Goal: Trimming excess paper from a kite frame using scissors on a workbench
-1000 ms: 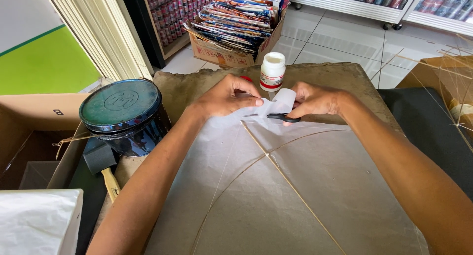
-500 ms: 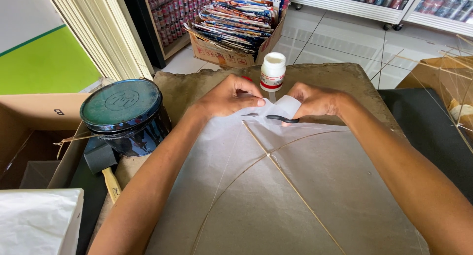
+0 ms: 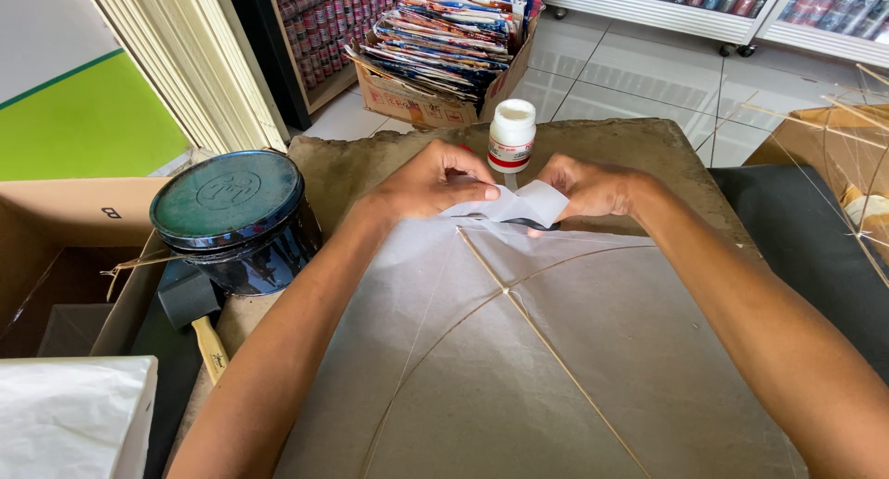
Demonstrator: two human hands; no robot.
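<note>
A translucent white paper kite (image 3: 556, 368) with thin bamboo sticks lies flat on a worn brown work board (image 3: 639, 146). My left hand (image 3: 431, 181) pinches the folded paper flap (image 3: 519, 204) at the kite's top corner. My right hand (image 3: 583, 187) holds the same flap from the right, with a dark object, perhaps scissors, partly hidden beneath it. A small white glue bottle (image 3: 511, 136) with a red label stands upright just beyond both hands.
A round dark tin (image 3: 231, 215) with a green lid sits at the left, a hammer (image 3: 199, 317) below it. An open cardboard box (image 3: 56, 257) and a white sheet (image 3: 74, 419) lie further left. A box of stacked printed paper (image 3: 444, 44) stands behind. Bamboo frames (image 3: 852, 155) rest at right.
The paper flap has been lifted and folded further over the top corner. Both hands shifted only slightly.
</note>
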